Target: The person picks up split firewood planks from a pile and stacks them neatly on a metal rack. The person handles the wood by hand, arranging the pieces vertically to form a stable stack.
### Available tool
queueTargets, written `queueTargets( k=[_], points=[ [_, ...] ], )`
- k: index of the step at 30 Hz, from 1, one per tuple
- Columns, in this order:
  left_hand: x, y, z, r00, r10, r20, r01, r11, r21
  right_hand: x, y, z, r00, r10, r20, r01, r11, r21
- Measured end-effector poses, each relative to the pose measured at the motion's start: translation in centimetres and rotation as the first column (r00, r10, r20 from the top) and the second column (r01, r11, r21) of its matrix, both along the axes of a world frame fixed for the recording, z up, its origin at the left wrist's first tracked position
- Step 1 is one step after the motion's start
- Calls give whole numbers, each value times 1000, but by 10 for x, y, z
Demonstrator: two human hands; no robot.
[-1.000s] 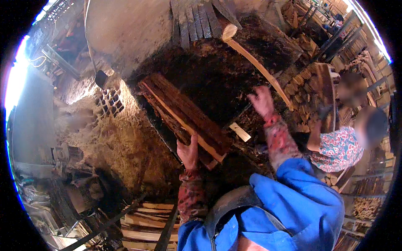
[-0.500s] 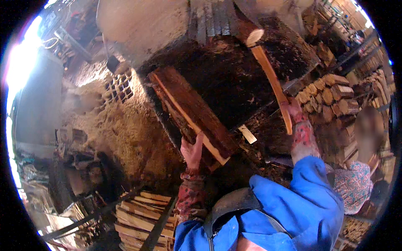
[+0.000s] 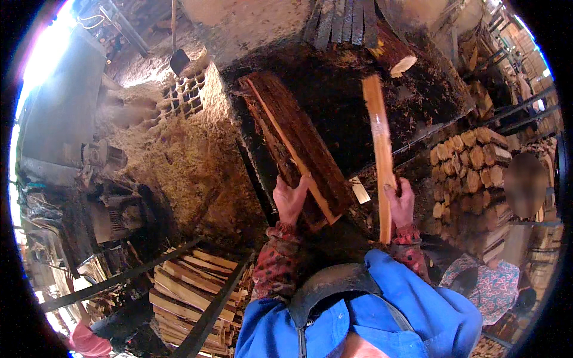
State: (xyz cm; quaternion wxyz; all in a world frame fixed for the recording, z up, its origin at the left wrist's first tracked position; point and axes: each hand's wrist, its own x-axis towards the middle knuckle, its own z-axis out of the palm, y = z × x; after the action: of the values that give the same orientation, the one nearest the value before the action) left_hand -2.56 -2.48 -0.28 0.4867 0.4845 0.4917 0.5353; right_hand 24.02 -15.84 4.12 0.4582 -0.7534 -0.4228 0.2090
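My left hand (image 3: 290, 201) grips the near end of a dark, bark-faced board (image 3: 301, 137), with the thumb over its pale cut edge. A second rough piece of wood (image 3: 262, 134) lies along that board's left side on the dark bench (image 3: 334, 98). My right hand (image 3: 401, 200) is closed around the lower part of a long, narrow wooden slat (image 3: 377, 131). The slat points away from me, to the right of the board and apart from it. Between them lies a short pale wood offcut (image 3: 360, 191).
A log (image 3: 401, 58) lies at the back beside hanging dark strips (image 3: 341, 24). Sawdust (image 3: 185, 161) and a shovel (image 3: 178, 61) are left. Stacked split wood (image 3: 471, 156) and a person in patterned clothing (image 3: 492, 286) are right. Slats (image 3: 197, 280) are piled behind a bar (image 3: 215, 304).
My right hand has brought the slat leftward and nearer to me, turning it more upright in view. My left hand stays on the board. The whole view has shifted, and a red sleeve shows lower left.
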Motion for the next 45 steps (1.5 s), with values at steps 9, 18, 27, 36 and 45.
queueTargets(
  k=[9,18,27,36,45],
  points=[
    [3,6,16,937,56,-345,-60,998,-2,-75,118,28,889,136,438,-240,951,193],
    [-3,10,13,963,-17,-270,5,999,-47,-122,135,11,759,422,496,-492,871,12],
    [-7,16,17,972,-59,-226,46,997,-62,-124,122,13,713,468,522,-541,841,-16],
    [-2,10,31,982,-12,-187,-4,997,-81,-130,100,11,746,443,497,-502,865,-18],
    [-8,10,-3,984,35,-175,-63,986,-155,-136,92,-12,743,435,508,-524,851,39]
  ],
)
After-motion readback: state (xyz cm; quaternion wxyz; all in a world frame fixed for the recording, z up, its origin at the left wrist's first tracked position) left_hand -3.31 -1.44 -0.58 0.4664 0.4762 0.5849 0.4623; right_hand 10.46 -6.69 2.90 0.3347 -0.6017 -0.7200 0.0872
